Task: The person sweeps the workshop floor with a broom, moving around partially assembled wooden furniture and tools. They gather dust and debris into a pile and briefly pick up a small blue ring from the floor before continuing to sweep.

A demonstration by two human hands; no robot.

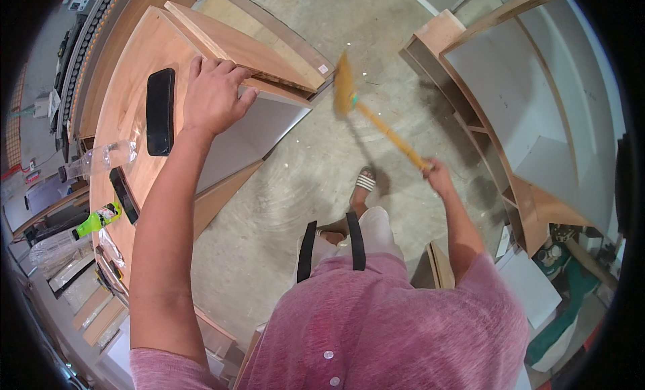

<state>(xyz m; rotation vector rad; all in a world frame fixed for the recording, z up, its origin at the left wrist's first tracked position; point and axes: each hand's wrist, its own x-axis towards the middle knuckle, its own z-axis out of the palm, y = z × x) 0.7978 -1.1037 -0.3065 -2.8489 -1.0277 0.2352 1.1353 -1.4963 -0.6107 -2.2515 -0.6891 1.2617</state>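
Note:
My right hand (437,176) grips the end of a yellow broom handle (390,133). The broom head (344,85) is blurred, out over the concrete floor ahead of my feet; whether it touches the floor I cannot tell. Over the edge of a wooden cabinet top (121,133), my left hand (214,90) rests with fingers spread, holding nothing. A black case (160,112) lies just left of that hand. Closer to me on the same top are a dark phone-like object (124,194), a clear plastic bottle (108,155) and a green bottle (98,219).
Wooden panels (247,45) stand against the cabinet's far side. At right, an open shelving unit (484,133) borders the concrete floor (297,163). Small white scraps dot that floor. Boards (437,269) lean beside my right hip, near a white panel (526,284) and a green sack (567,309).

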